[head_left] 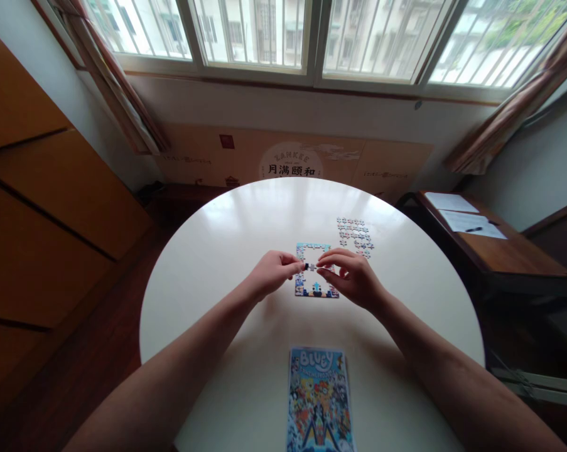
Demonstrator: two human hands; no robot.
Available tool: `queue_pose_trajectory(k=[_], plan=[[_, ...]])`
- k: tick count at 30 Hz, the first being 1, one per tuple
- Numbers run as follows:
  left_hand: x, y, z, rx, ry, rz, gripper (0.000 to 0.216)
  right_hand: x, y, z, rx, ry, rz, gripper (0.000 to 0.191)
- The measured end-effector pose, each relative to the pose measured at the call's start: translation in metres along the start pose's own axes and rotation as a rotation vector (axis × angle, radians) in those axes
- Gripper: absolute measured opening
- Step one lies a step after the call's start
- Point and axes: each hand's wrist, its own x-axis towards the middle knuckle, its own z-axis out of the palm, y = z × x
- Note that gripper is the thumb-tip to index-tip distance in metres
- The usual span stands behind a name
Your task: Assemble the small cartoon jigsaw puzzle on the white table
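Observation:
My left hand (282,270) pinches a small dark-and-grey jigsaw puzzle piece (312,267) between thumb and fingertips, above the middle of a puzzle frame. From the other side, the thumb and index finger of my right hand (351,275) close in on the piece's right edge; the contact is too small to make out fully. Beneath both hands lies the joined puzzle border (299,289), a rectangle of colourful pieces around a mostly white inside. A blue figure shows along its lower side. Fingers of my right hand cover part of its right side.
Loose puzzle pieces (353,232) lie in rows beyond my right hand. A Bluey picture sheet (318,398) rests near me on the round white table (193,276). At right, a wooden side table (518,248) carries papers (471,223) and a pen (474,229).

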Motion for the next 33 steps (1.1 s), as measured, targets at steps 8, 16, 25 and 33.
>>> queue_pose_trajectory(k=[8,16,25,33], plan=[[0.001,0.000,0.000,0.070,-0.099,-0.012,0.024,-0.003,0.003,0.001,-0.131,-0.063,-0.105,0.011],[0.004,-0.015,-0.019,0.740,0.165,0.304,0.040,-0.005,0.015,0.002,-0.178,-0.279,-0.078,0.014],[0.008,-0.027,-0.005,0.835,0.119,0.172,0.064,-0.003,0.016,0.009,-0.146,-0.341,-0.129,0.017],[0.010,-0.032,-0.004,0.854,0.109,0.163,0.061,-0.002,0.015,0.012,-0.154,-0.355,-0.147,0.016]])
